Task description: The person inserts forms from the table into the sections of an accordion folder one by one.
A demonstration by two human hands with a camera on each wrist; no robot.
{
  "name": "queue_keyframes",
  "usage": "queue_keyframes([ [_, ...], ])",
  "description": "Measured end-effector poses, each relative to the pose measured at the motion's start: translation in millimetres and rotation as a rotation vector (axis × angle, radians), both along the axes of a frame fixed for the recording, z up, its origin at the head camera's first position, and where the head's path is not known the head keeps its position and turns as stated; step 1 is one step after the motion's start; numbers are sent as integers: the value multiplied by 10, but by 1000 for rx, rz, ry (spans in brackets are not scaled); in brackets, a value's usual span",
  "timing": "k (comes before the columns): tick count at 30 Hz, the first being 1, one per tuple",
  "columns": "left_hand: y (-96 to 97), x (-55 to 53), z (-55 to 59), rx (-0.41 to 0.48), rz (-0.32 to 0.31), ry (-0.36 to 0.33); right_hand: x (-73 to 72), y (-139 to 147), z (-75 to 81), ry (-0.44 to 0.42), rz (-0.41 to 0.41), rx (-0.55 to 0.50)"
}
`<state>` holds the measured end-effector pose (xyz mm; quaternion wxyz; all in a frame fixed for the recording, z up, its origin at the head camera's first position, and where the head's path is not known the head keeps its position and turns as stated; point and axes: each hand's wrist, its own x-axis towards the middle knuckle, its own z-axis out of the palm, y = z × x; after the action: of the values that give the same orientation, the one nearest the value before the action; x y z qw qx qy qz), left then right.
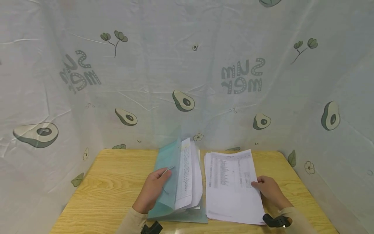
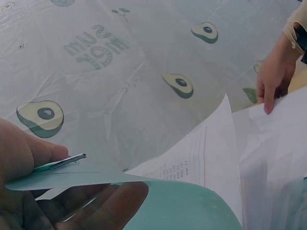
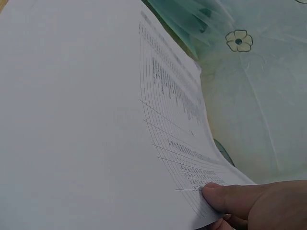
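Observation:
A translucent teal folder (image 1: 166, 204) stands partly open on the table, its cover raised. My left hand (image 1: 155, 187) pinches that cover, with the thumb on one side and the fingers behind it in the left wrist view. Beside the thumb, a thin shiny strip (image 2: 67, 163) lies along the cover. Printed papers (image 1: 185, 175) fan upward inside the folder. To the right lies a stack of loose printed sheets (image 1: 230, 201). My right hand (image 1: 268, 190) pinches the right edge of the top sheet, its thumb on the printed face; the sheet bows in the right wrist view.
The wooden table (image 1: 117, 182) has its bare surface showing left of the folder. A pale curtain (image 1: 157, 65) with avocado prints hangs behind and along both sides. Dark bands with small devices (image 1: 276, 221) sit on both wrists.

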<state>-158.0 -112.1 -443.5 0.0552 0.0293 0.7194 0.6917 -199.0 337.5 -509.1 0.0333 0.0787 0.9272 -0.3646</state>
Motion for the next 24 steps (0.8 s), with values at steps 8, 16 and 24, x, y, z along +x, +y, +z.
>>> queue_keyframes([
  [8, -24, -5, 0, 10, -20, 0, 0, 70, 48, 34, 29, 49],
  [16, -14, 4, 12, 18, -5, 5, 11, 167, 96, 76, 35, 86],
  [24, -12, 4, 10, 10, 2, 2, 32, 231, 111, 116, -15, 110],
])
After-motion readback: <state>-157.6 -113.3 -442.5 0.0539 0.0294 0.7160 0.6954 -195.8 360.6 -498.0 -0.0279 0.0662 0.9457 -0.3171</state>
